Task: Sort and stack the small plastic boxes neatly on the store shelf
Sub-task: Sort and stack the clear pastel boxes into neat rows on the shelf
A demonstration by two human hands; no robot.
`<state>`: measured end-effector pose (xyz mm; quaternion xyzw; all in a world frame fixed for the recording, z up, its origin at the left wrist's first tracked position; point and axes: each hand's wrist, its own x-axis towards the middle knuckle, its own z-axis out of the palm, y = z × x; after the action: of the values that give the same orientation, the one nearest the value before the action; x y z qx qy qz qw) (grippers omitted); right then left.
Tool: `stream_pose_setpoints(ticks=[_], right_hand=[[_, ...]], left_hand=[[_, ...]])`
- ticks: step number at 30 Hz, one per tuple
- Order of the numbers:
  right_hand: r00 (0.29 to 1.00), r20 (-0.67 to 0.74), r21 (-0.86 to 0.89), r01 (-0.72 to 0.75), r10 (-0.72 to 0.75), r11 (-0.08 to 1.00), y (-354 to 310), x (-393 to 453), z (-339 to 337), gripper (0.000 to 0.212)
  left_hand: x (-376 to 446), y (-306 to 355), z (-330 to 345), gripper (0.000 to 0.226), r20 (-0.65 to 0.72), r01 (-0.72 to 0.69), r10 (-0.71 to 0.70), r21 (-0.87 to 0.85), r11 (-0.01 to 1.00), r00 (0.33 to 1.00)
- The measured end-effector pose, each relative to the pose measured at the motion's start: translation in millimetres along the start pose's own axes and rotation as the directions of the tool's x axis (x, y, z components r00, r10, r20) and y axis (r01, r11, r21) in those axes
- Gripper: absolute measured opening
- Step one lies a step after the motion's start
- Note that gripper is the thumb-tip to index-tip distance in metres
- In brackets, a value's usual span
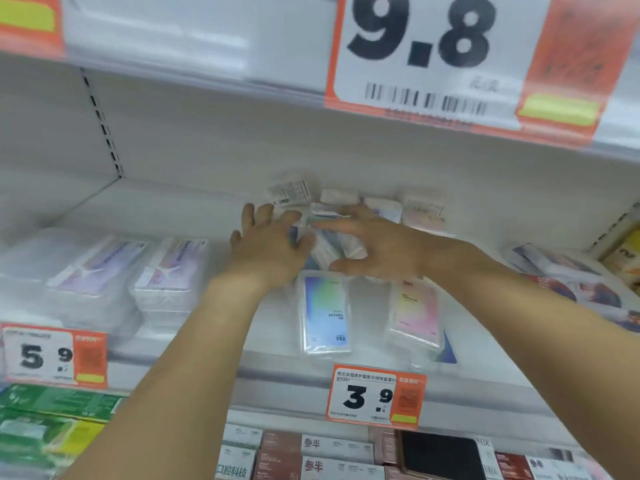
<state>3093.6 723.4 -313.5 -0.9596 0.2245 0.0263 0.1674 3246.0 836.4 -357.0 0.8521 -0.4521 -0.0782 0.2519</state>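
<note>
Small clear plastic boxes lie jumbled at the middle back of the white shelf [166, 209]. Both my hands reach into that pile. My left hand [266, 247] rests flat with fingers spread on boxes at the pile's left side. My right hand [374, 242] curls over a clear box [325, 249] in the pile's centre, thumb below and fingers above, touching it. Nearer the shelf's front lie a blue-green box [325, 315] and a pink-yellow box [414, 315], side by side. More boxes [424, 211] sit against the back wall, one with a barcode label [289, 192].
Two stacks of larger clear packs [171, 275] stand at the shelf's left. Other packs [568, 278] lie at the right. Price tags 5.9 [52, 355] and 3.9 [375, 396] hang on the front rail. The upper shelf with a 9.8 tag [433, 53] overhangs closely. Cartons fill the shelf below.
</note>
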Motion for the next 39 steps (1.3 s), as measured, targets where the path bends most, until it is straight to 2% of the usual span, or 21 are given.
stream_pose_setpoints(ticks=[2, 6, 9, 10, 11, 13, 14, 15, 16, 18, 19, 20, 21, 25, 27, 29, 30, 33, 36, 37, 39], right_hand=[[1.0, 0.002, -0.021, -0.011, 0.012, 1.0, 3.4, -1.9, -4.2, 0.061], [0.992, -0.127, 0.136, 0.012, 0.005, 0.991, 17.8, -15.0, -17.1, 0.031], [0.991, -0.132, 0.279, 0.004, 0.034, 0.96, 23.2, -27.5, -27.8, 0.02], [0.983, -0.173, 0.323, -0.003, 0.062, 0.946, 24.7, -28.0, -30.3, 0.018], [0.956, -0.27, 0.351, -0.013, 0.115, 0.936, 25.5, -25.2, -32.0, 0.016], [0.808, -0.547, 0.361, -0.007, 0.217, 0.933, 25.6, -11.8, -33.9, 0.012], [0.736, -0.637, 0.344, 0.006, 0.229, 0.939, 24.6, -1.8, -35.8, 0.013], [0.719, -0.664, 0.31, 0.014, 0.206, 0.951, 23.3, 9.3, -37.9, 0.018], [0.768, -0.617, 0.259, -0.005, 0.17, 0.966, 22.0, 21.1, -39.9, 0.03], [0.936, -0.317, 0.134, -0.114, 0.151, 0.985, 15.8, 45.3, -40.8, 0.069], [0.971, -0.16, 0.047, -0.17, 0.175, 0.984, 13.6, 57.6, -38.4, 0.086], [0.979, -0.075, -0.035, -0.194, 0.191, 0.98, 11.5, 68.5, -34.1, 0.094], [0.979, -0.07, -0.086, -0.197, 0.191, 0.977, 12.1, 78.0, -28.8, 0.093], [0.95, -0.287, -0.098, -0.153, 0.119, 0.983, 25.4, 90.1, -19.0, 0.045], [0.931, -0.332, 0.147, -0.109, 0.153, 0.983, 30.7, 83.3, -26.2, 0.036], [0.932, -0.311, 0.444, -0.029, 0.184, 0.896, 32.5, 69.0, -41.1, 0.031], [0.946, -0.278, 0.487, -0.01, 0.166, 0.873, 32.9, 58.3, -49.3, 0.033], [0.975, -0.221, 0.338, 0.043, 0.035, 0.94, 27.2, 19.5, -66.1, 0.046], [0.985, -0.145, 0.205, 0.124, -0.095, 0.971, 11.0, -21.6, -57.4, 0.05], [0.985, -0.095, 0.155, 0.155, -0.142, 0.976, 5.7, -32.7, -52.9, 0.048], [0.983, -0.004, 0.119, 0.184, -0.184, 0.976, 2.1, -47.0, -51.5, 0.044]], left_hand=[[-2.9, 3.2, -1.5, 0.051, -0.003, -0.021, 0.021, -0.009, 1.0, 1.0], [-9.9, 12.0, -10.4, 0.061, -0.059, -0.009, 0.011, 0.024, 1.0, 0.998], [-14.3, 13.9, -13.6, 0.064, 0.052, 0.021, -0.021, -0.009, 1.0, 0.998], [-15.9, 14.5, -15.2, 0.063, 0.095, 0.031, -0.026, -0.048, 0.998, 0.995], [-17.7, 15.7, -16.4, 0.062, 0.128, 0.035, -0.024, -0.092, 0.995, 0.992], [-22.6, 19.9, -15.6, 0.064, 0.165, 0.028, -0.004, -0.143, 0.989, 0.986], [-25.5, 22.2, -12.9, 0.066, 0.169, 0.021, 0.003, -0.143, 0.99, 0.986], [-27.8, 24.1, -9.7, 0.068, 0.162, 0.012, 0.01, -0.137, 0.99, 0.987], [-29.5, 25.4, -6.3, 0.068, 0.151, 0.007, 0.015, -0.143, 0.99, 0.988], [-30.8, 25.2, -1.9, 0.064, 0.139, 0.008, 0.02, -0.199, 0.98, 0.99], [-30.7, 24.2, -1.2, 0.063, 0.14, 0.006, 0.027, -0.23, 0.973, 0.99], [-30.5, 23.0, -1.6, 0.062, 0.144, -0.001, 0.038, -0.247, 0.969, 0.989], [-30.0, 21.8, -1.8, 0.061, 0.148, -0.013, 0.051, -0.245, 0.97, 0.988], [-27.7, 18.1, -1.1, 0.056, 0.15, -0.044, 0.075, -0.197, 0.979, 0.986], [-25.1, 15.2, -3.1, 0.053, 0.165, -0.037, 0.075, -0.227, 0.973, 0.983], [-23.9, 12.5, -7.2, 0.051, 0.189, -0.02, 0.073, -0.268, 0.963, 0.979], [-23.5, 11.7, -8.5, 0.052, 0.19, -0.008, 0.066, -0.292, 0.956, 0.98], [-21.9, 10.5, -7.3, 0.068, 0.129, 0.02, 0.032, -0.382, 0.924, 0.991], [-21.6, 10.8, -7.6, 0.09, 0.067, -0.03, 0.067, -0.455, 0.89, 0.996], [-21.7, 10.8, -8.2, 0.091, 0.049, -0.067, 0.102, -0.472, 0.879, 0.994], [-22.1, 10.5, -8.5, 0.08, 0.035, -0.156, 0.197, -0.481, 0.863, 0.98]])
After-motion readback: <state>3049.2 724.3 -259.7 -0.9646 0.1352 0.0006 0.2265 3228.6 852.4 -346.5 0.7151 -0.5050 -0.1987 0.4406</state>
